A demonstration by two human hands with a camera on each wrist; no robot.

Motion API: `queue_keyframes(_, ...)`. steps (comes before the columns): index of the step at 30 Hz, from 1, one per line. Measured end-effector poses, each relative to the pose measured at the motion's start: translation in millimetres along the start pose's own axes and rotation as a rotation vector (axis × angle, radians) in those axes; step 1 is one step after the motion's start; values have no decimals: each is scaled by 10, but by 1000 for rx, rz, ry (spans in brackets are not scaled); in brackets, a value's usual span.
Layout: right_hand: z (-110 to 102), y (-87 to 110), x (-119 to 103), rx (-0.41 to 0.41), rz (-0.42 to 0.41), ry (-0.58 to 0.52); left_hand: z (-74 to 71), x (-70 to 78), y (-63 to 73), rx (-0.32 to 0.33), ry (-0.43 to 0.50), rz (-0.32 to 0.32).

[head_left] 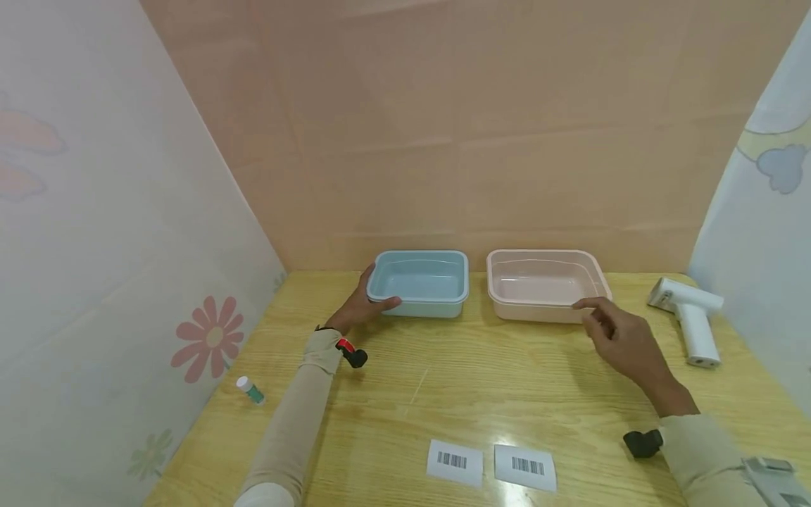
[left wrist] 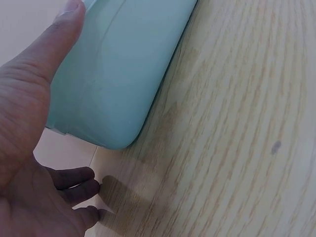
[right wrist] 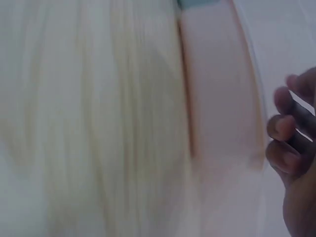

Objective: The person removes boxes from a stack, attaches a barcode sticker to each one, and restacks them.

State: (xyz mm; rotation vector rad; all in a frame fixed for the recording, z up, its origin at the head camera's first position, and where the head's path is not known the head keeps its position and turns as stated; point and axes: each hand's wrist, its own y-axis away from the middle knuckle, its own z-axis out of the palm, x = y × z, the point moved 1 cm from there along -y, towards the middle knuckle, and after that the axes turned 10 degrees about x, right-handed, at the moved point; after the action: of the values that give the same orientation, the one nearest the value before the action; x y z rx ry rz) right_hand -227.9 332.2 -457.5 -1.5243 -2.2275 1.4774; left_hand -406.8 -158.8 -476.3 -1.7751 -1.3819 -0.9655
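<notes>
Wood-grain table (head_left: 380,401) across the lower frame, tan backdrop (head_left: 456,127) up top. Blue tub (head_left: 431,310) sits at centre, pink tub (head_left: 532,313) right of centre. Left hand (head_left: 364,307) spread wide at blue's left end, thumb along the front wall. Right hand (head_left: 624,341) loosely curled, holding nothing, by pink's front-right corner; can't confirm contact. Both look like thin plastic: probably light, semi-stiff, a bit slippery, not very fragile. Best hold: under the lip at both short ends.
</notes>
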Motion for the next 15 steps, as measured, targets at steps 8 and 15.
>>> queue_keyframes(8,534,33,-943,-420,-227,-148,-25,15,63,16,16,17)
queue_keyframes(15,910,245,-1674,-796,-423,-232,-82,115,246,113,-26,67)
